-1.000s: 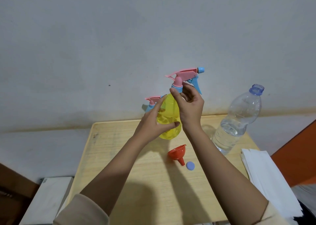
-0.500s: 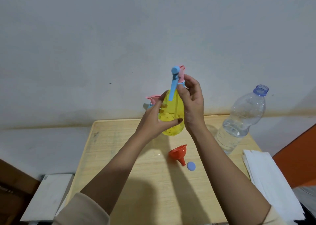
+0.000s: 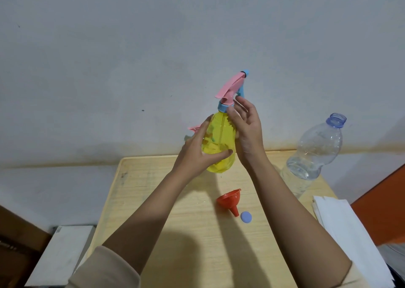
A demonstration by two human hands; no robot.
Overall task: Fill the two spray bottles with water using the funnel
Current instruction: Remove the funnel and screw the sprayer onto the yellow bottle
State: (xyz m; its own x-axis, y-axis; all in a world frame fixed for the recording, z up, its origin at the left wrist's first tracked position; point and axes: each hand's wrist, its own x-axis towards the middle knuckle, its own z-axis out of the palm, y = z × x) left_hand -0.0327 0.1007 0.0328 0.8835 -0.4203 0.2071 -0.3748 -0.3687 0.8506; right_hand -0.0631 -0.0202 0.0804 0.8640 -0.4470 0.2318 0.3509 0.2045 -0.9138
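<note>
Centre frame: left hand [image 3: 197, 154] grips translucent yellow plastic spray bottle [image 3: 220, 143], held above light wooden table [image 3: 153, 189]. Right hand [image 3: 247, 130] loose-fingered, fingertips [image 3: 232, 113] at blue screw collar [image 3: 223, 107]. Likely unscrewing: steady body, pinch collar squarely, twist without tilting. Orange plastic funnel [image 3: 229, 198] lies lower centre.

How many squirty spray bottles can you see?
2. The left hand holds a yellow spray bottle up above the table. A second spray bottle is behind that hand; only its pink top shows, the rest is hidden.
</note>
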